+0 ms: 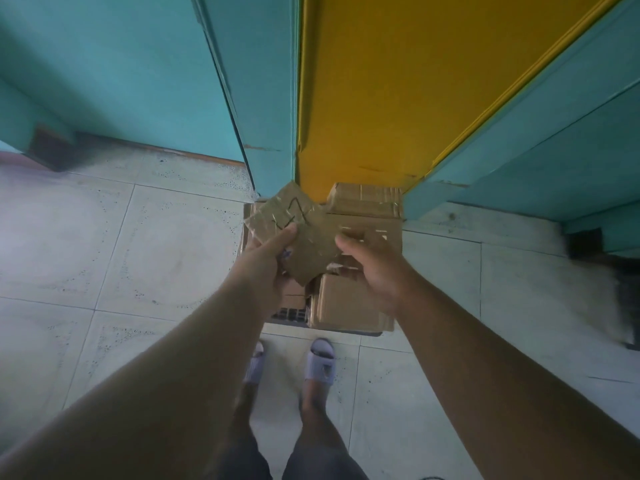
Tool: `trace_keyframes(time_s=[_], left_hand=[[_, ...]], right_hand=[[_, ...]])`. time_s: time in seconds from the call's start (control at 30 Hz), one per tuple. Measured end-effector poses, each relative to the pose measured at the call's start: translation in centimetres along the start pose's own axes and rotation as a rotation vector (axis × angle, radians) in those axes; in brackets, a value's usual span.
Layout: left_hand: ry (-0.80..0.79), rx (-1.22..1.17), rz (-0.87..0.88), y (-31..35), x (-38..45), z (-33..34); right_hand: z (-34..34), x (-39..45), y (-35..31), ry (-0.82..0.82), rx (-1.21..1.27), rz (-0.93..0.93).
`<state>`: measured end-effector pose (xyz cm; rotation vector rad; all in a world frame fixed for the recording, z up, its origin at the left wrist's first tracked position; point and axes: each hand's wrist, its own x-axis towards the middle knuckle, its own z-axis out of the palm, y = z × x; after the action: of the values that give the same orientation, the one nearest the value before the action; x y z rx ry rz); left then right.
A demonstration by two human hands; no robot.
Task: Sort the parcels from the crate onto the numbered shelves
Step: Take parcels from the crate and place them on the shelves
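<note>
Two hands are on my flat, tape-wrapped brown cardboard parcel (294, 233) above the dark slatted crate (289, 315): left hand (273, 258) pinching its near edge, right hand (370, 261) curled at the opposite corner; it looks light, stiff, perhaps tape-slick, best held by opposite edges.

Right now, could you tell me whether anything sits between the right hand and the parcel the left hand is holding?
Nothing visible does. The left hand grips the marked parcel above the crate, and the right hand is already at the parcel's right edge.
</note>
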<state>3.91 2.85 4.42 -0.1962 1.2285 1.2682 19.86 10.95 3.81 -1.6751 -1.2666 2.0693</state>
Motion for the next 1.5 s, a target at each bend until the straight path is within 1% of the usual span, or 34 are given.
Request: trace_keyframes(time_s=[0.03,0.1,0.17,0.2,0.27,0.33,0.37,0.43,0.53,0.6,0.73,0.9,1.0,1.1,1.2,1.27,1.33,1.5], left_hand=[[0.012,0.054,0.019,0.3,0.2,-0.6],[0.036,0.125,0.029,0.7,0.7,-1.9],[0.047,0.175,0.027,1.0,1.0,-2.9],[0.051,0.202,0.027,1.1,1.2,-3.2],[0.059,0.260,0.033,0.9,1.8,-3.6],[0.077,0.287,0.034,0.4,2.4,-3.9],[0.083,0.293,0.032,0.1,2.7,-4.2],[0.083,0.307,0.021,-0.5,3.3,-4.9],[0.100,0.321,0.012,-1.2,4.0,-5.6],[0.106,0.329,0.002,-1.5,4.4,-5.8],[0.111,0.332,0.001,-1.7,4.7,-5.4],[0.111,0.348,0.007,-1.4,4.1,-5.0],[0.120,0.352,0.016,-0.7,2.9,-4.6],[0.112,0.355,0.035,0.7,0.3,-3.7],[0.075,0.336,0.053,2.7,-3.1,-2.6],[0.020,0.328,0.083,4.2,-5.5,-1.8],[-0.041,0.370,0.112,5.5,-7.6,-0.9],[-0.108,0.467,0.122,7.8,-9.6,0.9]], right_hand=[[-0.6,0.1,0.0,0.023,-0.078,0.002],[-2.0,0.4,-0.1,0.128,-0.261,-0.024],[-3.5,1.1,-0.3,0.235,-0.525,-0.084],[-4.1,1.7,-0.2,0.254,-0.670,-0.122],[-4.9,3.4,0.0,0.213,-0.916,-0.216],[-5.3,5.3,0.2,0.119,-1.139,-0.261],[-5.3,6.1,0.3,0.063,-1.236,-0.246],[-5.3,7.5,0.3,-0.017,-1.347,-0.195],[-5.5,9.0,0.6,-0.055,-1.425,-0.094],[-5.5,9.4,0.8,-0.076,-1.412,-0.067],[-5.7,9.5,0.8,-0.047,-1.261,-0.118],[-6.3,8.5,-0.5,-0.005,-1.220,-0.097],[-6.8,7.0,-2.3,0.048,-1.062,-0.162],[-6.8,3.8,-4.7,0.055,-0.770,-0.189],[-6.2,-0.6,-6.8,0.099,-0.572,-0.213],[-5.7,-3.8,-8.2,0.152,-0.489,-0.258],[-5.1,-7.2,-9.2,0.203,-0.429,-0.305],[-3.3,-14.7,-10.2,0.378,-0.327,-0.397]])
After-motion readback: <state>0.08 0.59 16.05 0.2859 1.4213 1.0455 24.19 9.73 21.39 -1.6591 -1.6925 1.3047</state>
